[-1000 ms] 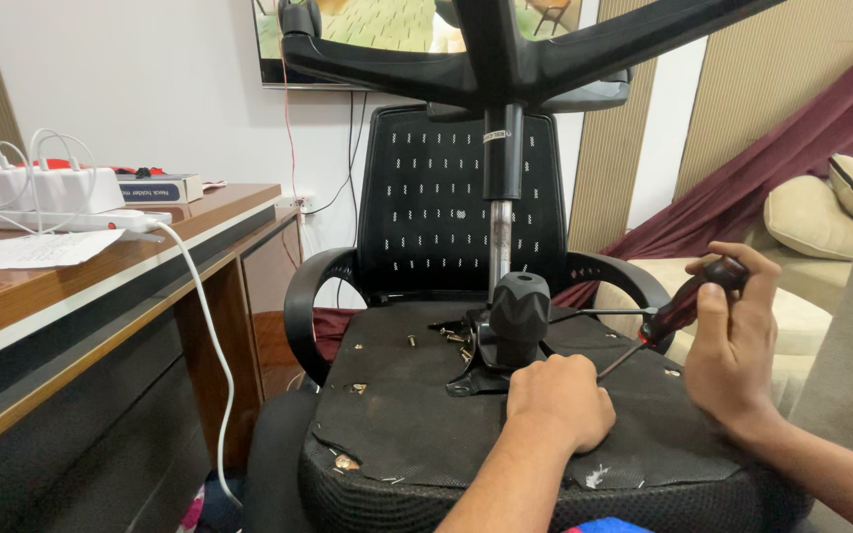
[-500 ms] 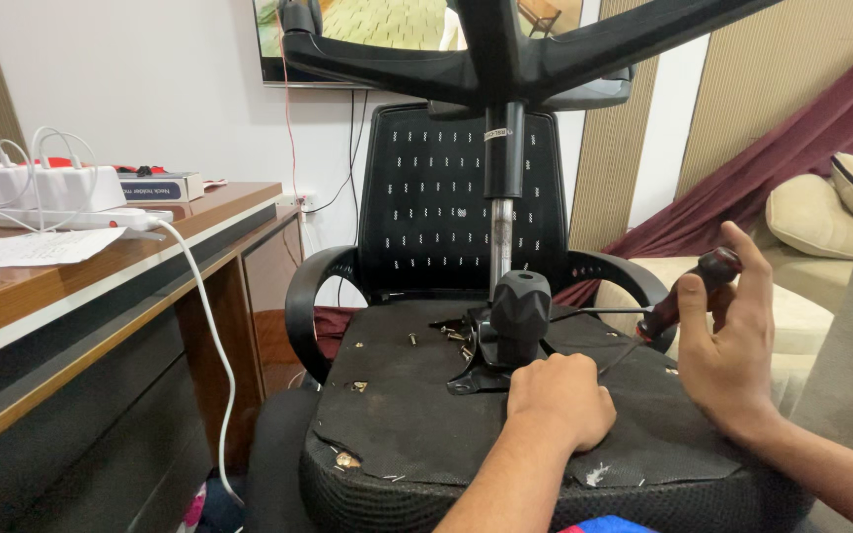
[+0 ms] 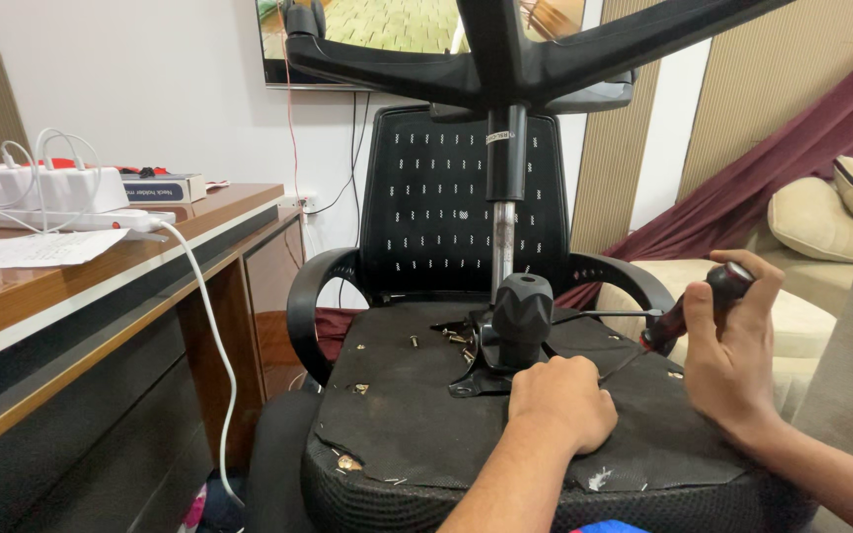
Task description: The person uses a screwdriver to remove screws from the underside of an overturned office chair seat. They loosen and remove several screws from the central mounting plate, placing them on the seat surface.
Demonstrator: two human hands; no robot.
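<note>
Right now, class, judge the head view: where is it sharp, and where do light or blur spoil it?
Head view: even indoor light, left hand and screwdriver in right hand sharp; sheen on wooden desk; chair base looms dark, cropped overhead.

Flat dark box point(image 3: 162, 188) with pale side laid on the wooden desk point(image 3: 101, 259) by the wall; wall screen point(image 3: 387, 30) above, showing green and tan; small white label point(image 3: 497, 138) stuck on the black column point(image 3: 506, 153)
</note>
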